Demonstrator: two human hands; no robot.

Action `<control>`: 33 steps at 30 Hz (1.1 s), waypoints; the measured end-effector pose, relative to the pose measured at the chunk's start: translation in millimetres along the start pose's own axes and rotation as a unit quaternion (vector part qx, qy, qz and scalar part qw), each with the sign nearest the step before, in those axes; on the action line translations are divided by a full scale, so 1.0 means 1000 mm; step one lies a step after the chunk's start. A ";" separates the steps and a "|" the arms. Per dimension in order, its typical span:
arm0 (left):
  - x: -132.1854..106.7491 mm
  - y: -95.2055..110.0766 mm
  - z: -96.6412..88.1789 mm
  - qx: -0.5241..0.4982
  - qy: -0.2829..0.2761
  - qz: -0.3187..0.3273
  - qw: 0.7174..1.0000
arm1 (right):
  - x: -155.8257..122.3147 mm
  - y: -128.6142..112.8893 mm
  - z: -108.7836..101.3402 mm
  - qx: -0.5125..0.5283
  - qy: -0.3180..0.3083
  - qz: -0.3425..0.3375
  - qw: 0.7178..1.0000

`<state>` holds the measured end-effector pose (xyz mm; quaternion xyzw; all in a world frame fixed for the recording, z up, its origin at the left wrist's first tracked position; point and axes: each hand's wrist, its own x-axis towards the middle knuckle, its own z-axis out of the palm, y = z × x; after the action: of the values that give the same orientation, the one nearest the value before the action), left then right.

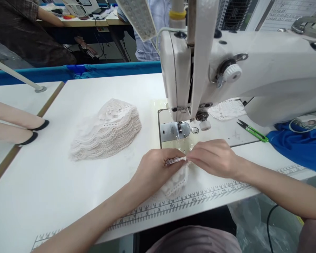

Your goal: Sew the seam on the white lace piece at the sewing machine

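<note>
Both hands meet in front of the sewing machine [179, 70], just on my side of its metal needle plate [171, 131]. My left hand [158, 168] pinches a piece of white lace [177, 182] between thumb and fingers, and part of it hangs below toward the printed ruler. With its fingertips pressed together, my right hand [216, 158] grips the same lace at its upper edge, touching the left fingertips. A stack of white lace pieces [107, 130] lies on the table to the left of the machine. The fingers hide much of the held piece.
Green thread snips [252, 131] lie right of the needle, beside blue cloth [300, 144]. Another lace piece [228, 109] rests under the machine arm. A printed ruler [171, 207] runs along the front edge of the white table [81, 196]. Other people are beyond the blue-edged back.
</note>
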<state>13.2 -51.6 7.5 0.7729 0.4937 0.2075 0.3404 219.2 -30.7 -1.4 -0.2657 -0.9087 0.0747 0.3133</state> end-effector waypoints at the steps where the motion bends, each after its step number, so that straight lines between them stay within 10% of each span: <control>1: 0.001 -0.002 0.002 0.049 0.010 -0.007 0.999 | 0.001 0.001 0.003 0.007 -0.013 0.031 0.999; 6: 0.006 -0.010 0.009 0.221 0.110 0.001 0.969 | 0.013 0.010 0.013 0.044 -0.046 0.183 0.981; 9: 0.006 -0.010 0.010 0.287 0.183 0.111 0.934 | 0.019 0.014 0.015 0.009 -0.074 0.243 0.967; 15: -0.003 -0.003 0.014 0.416 0.159 0.235 0.864 | 0.021 0.019 0.018 -0.018 -0.071 0.261 0.963; 24: 0.009 -0.012 0.011 0.406 0.153 0.224 0.873 | 0.006 0.019 0.014 -0.209 -0.018 0.064 0.976; 33: 0.015 -0.019 0.003 0.394 0.129 0.218 0.884 | 0.006 0.017 0.011 -0.303 -0.031 0.025 0.952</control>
<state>9.8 -33.9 -8.5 0.8978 0.3936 0.1624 -0.1124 216.1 -13.1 -11.8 -0.3680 -0.8911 -0.1878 0.1876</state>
